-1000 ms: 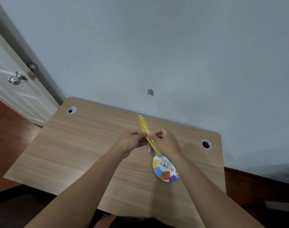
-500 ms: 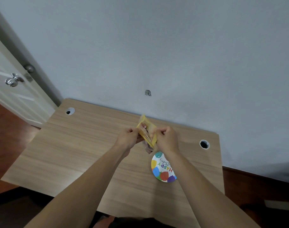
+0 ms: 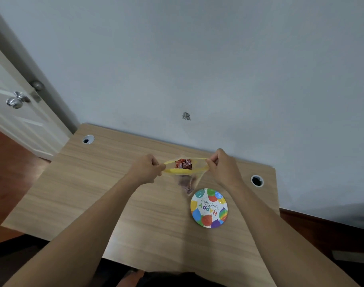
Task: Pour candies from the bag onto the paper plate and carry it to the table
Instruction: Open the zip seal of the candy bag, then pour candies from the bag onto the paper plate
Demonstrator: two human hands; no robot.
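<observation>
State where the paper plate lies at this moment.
In the head view the paper plate lies flat on the wooden desk, right of centre, just below the candy bag and beside the right forearm.

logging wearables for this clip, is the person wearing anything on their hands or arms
Nothing visible. The left hand and right hand are bare, with no gloves, rings, watch or bracelet showing. Both forearms are uncovered right down to the frame edge; no sleeves are in view.

both forearms bare, no sleeves or jewellery.
</observation>
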